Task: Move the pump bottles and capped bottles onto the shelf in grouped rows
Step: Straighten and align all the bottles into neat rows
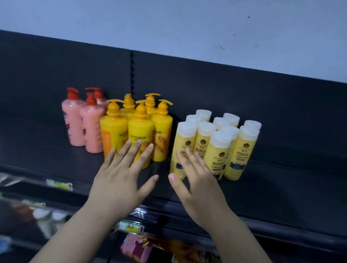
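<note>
**Head cam: one nudge and these go like dominoes**

All the bottles are up on the shelf [285, 184], in three clumps. Both hands are flat with fingers spread and hold nothing. The left hand [120, 176] is in front of the yellow pump bottles [141, 130] and the right hand [194, 181] in front of the capped bottles [244, 153]; can't tell if they actually touch. My worry is the front capped ones. They look tilted and tightly packed, so a shove could tip a few off the front edge. The pump spouts point every which way and could snag.

Count: 3 pink pump bottles [90, 126], 5 yellow, 10 capped.
</note>
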A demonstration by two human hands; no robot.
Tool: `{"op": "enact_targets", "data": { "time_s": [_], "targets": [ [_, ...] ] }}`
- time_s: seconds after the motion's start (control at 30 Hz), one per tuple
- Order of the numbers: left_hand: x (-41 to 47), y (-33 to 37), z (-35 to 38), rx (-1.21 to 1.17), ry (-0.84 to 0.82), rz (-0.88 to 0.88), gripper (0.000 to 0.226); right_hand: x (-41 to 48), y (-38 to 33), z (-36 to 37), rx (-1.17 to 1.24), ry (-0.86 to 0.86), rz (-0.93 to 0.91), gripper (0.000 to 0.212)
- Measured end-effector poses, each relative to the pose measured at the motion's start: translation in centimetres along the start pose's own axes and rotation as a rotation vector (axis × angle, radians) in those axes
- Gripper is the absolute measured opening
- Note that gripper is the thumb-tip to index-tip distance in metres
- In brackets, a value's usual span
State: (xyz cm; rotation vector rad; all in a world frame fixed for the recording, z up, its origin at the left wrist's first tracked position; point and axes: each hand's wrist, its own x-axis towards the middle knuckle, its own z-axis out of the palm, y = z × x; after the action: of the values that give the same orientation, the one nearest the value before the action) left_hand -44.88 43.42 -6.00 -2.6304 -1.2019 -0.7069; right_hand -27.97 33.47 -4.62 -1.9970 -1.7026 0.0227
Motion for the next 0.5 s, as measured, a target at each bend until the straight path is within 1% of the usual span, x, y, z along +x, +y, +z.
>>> {"op": "enact_targets", "data": {
  "time_s": [0.1,0.27,0.4,0.5],
  "targets": [
    [-1.8,-2.7,0.0,-0.001,-0.018,-0.051,0.07,0.4,-2.3,2.2,0.006,-0.052,-0.011,0.066],
    [-2.1,-6.6,0.9,0.011,-0.051,-0.133,0.069,2.7,-4.6,5.7,0.075,-0.139,-0.052,0.067],
    [-0.6,-9.2,2.6,0.048,-0.11,-0.132,0.069,6.0,-5.5,7.6,0.149,-0.196,-0.036,0.073],
    [1.8,-11.3,3.3,0.071,-0.101,-0.132,0.07,9.5,-6.2,8.4,0.193,-0.19,-0.076,0.075]
  ]
}}
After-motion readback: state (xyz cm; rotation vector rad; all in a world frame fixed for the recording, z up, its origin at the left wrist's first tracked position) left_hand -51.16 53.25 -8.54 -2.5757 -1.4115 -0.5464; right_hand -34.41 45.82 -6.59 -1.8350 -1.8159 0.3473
